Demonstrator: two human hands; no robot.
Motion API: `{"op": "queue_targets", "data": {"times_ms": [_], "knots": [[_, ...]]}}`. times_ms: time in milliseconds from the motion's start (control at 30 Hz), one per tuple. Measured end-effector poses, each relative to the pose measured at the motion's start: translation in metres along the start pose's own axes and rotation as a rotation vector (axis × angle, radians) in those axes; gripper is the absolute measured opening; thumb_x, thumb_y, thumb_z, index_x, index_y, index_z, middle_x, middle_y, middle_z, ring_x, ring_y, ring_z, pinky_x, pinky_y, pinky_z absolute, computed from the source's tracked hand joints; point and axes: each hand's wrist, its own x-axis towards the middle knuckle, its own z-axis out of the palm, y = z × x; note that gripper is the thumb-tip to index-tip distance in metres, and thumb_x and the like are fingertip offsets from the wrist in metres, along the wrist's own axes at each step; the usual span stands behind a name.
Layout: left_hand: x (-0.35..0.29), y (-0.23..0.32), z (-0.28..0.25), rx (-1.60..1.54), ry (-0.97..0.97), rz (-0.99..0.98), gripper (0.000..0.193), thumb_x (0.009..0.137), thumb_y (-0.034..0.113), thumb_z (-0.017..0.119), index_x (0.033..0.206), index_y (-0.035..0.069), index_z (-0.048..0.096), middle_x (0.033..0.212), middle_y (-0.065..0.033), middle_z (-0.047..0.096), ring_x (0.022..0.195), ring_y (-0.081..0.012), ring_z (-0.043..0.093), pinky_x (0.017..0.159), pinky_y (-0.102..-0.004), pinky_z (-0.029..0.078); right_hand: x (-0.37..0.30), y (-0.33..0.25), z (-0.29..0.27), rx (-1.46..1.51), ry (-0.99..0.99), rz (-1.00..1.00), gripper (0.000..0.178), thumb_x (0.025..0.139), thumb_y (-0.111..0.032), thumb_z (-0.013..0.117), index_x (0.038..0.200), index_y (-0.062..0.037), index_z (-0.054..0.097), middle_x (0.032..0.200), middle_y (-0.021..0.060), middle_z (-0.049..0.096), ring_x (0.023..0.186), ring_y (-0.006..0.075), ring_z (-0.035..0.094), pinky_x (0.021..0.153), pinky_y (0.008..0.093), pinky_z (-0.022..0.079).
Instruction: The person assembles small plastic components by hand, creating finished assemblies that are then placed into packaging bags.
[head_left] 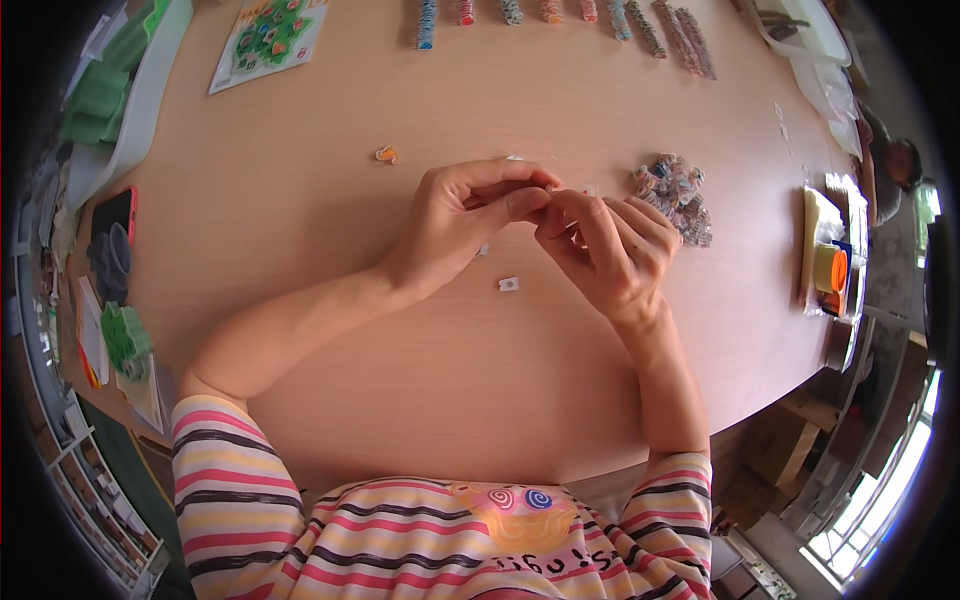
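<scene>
Striped sleeves in pink, yellow and dark bands fill the lower edge, and from them two bare forearms reach up over the light wooden surface (pixel 300 200). Above its middle the left hand (pixel 465 215) and the right hand (pixel 605 250) meet, fingertips pressed together. The left hand's thumb and forefinger are pinched shut on a tiny pale piece (pixel 553 190) that is mostly hidden, and the right hand's fingers are curled in and closed against the same spot; what the piece is cannot be told. Just below the hands a small white tab (pixel 508 285) lies flat on the surface, apart from both wrists. To the left of the left hand, well apart from it, sits a small orange bit (pixel 386 154). Just beside the right hand, on its far side, lies a heap of small colourful pieces (pixel 675 195). Along the far edge of the surface a row of colourful strings (pixel 570 15) is laid out side by side, and at the far left lies a picture card with a green tree (pixel 270 35). At the left edge lie a dark phone in a red case (pixel 112 240), green foam shapes (pixel 125 340) and a pale tray (pixel 140 100) holding green items. Near the right edge stands an orange roll (pixel 830 268) on a stack of flat things.
</scene>
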Motion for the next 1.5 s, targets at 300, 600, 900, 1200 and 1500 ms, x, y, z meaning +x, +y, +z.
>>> {"op": "queue_targets", "data": {"times_ms": [300,600,900,1200,1500], "knots": [[0.006,-0.004,-0.008,-0.243,-0.003,0.005,0.022,0.1,0.009,0.056,0.118,0.0,0.064,0.111,-0.0112,0.068,0.101,-0.0195,0.067,0.094,-0.035,0.057,0.009,-0.001,-0.003,0.269,0.008,0.302,0.017,0.075,-0.004,0.076,0.086,-0.0103,0.065,0.064,-0.0035,0.063,0.05,0.0088,0.057,0.047,0.0236,0.043],[0.006,-0.001,-0.003,-0.158,0.035,0.043,0.023,0.098,0.002,0.056,0.119,-0.002,0.065,0.113,-0.0128,0.068,0.103,-0.0197,0.067,0.096,-0.0335,0.056,0.008,0.0,-0.004,0.344,-0.058,0.422,0.014,0.079,-0.007,0.075,0.087,-0.0096,0.064,0.066,-0.0005,0.065,0.051,0.0108,0.06,0.048,0.0245,0.046],[0.001,0.004,-0.004,0.043,0.043,0.075,0.022,0.098,0.002,0.056,0.118,-0.001,0.066,0.112,-0.0115,0.069,0.103,-0.0192,0.067,0.095,-0.0304,0.055,0.003,-0.003,0.002,0.376,-0.073,0.41,0.016,0.076,-0.004,0.074,0.083,-0.01,0.062,0.063,-0.0002,0.065,0.05,0.0126,0.062,0.045,0.0265,0.046],[0.005,0.0,-0.01,-0.01,0.043,0.16,0.019,0.097,0.006,0.059,0.114,0.003,0.067,0.113,-0.0061,0.066,0.101,-0.0151,0.062,0.092,-0.0323,0.051,0.008,-0.005,-0.002,0.31,-0.013,0.411,0.016,0.076,-0.005,0.073,0.089,-0.0111,0.065,0.063,-0.002,0.063,0.051,0.0131,0.06,0.046,0.0276,0.044],[0.007,0.002,-0.004,0.116,0.038,0.211,0.016,0.095,-0.002,0.058,0.109,0.002,0.066,0.112,-0.0055,0.062,0.098,-0.0143,0.061,0.085,-0.0301,0.053,0.002,-0.005,0.001,0.204,0.014,0.355,0.015,0.076,-0.01,0.075,0.084,-0.013,0.063,0.062,-0.0036,0.061,0.049,0.0154,0.056,0.045,0.029,0.04]]}}
